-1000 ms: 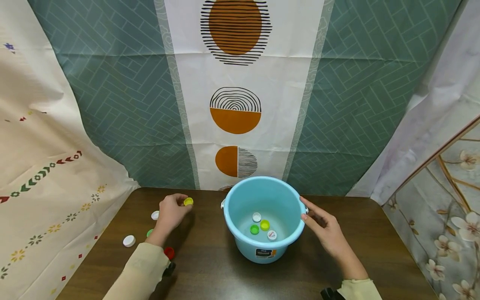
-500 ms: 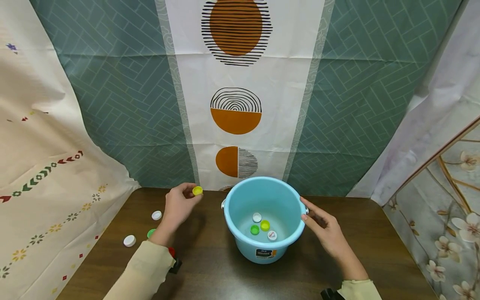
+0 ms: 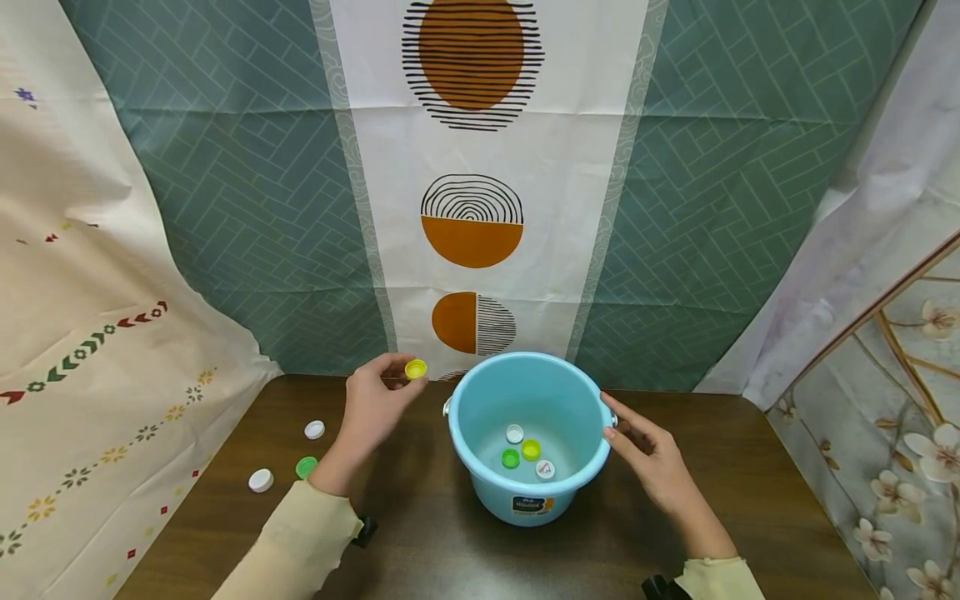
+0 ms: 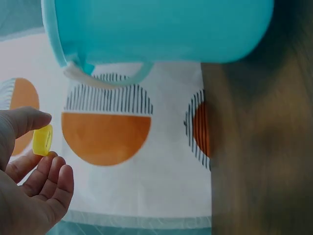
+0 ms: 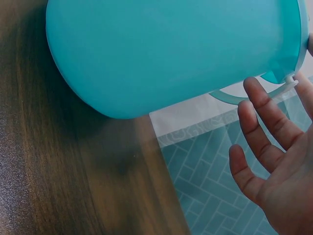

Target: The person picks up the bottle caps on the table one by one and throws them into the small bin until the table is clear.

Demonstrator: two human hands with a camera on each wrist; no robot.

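Observation:
My left hand (image 3: 378, 396) pinches a yellow bottle cap (image 3: 416, 369) between thumb and fingers, raised at the left of a light blue bucket (image 3: 491, 492). The left wrist view shows the yellow cap (image 4: 43, 140) edge-on at the fingertips, apart from the bucket (image 4: 156, 34). My right hand (image 3: 656, 467) touches the bucket's right rim with thumb and index fingertips, and its other fingers (image 5: 259, 137) are loosely spread beside the wall. Inside the bucket lie several caps, among them a yellow cap (image 3: 531, 450) and a green cap (image 3: 511, 458).
Left on the brown table (image 3: 420, 550) lie a white cap (image 3: 261, 480), another white cap (image 3: 314, 429) and a green cap (image 3: 306, 467). The bucket's handle (image 4: 102, 81) hangs behind it. Patterned cloth (image 3: 255, 167) hangs behind the table.
My left hand has lifted the yellow cap and carried it rightward, closer to the bucket. A red cap visible earlier is now hidden behind the left forearm. My right hand has stayed at the rim.

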